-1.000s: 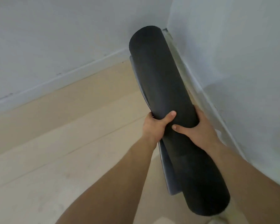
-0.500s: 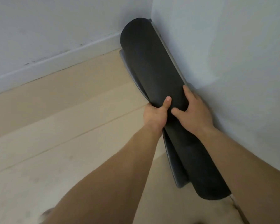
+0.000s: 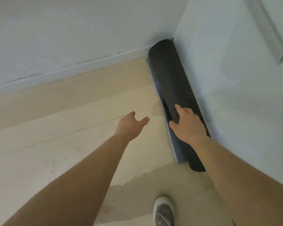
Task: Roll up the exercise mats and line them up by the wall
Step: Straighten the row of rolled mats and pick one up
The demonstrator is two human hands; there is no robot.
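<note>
resting r hand (image 3: 188, 126) on mat (image 3: 170, 75)

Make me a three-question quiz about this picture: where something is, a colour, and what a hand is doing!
1. Where does the rolled mat lie? A) mid-floor B) along the right wall C) on a shelf
2. What colour is it? A) red B) black C) yellow
3. What is the left hand doing? A) gripping the mat B) holding a ball C) open, holding nothing
Answers: 1 B, it hugs the wall; 2 B, the roll is black; 3 C, it hangs free; only the right hand rests on the mat.
</note>
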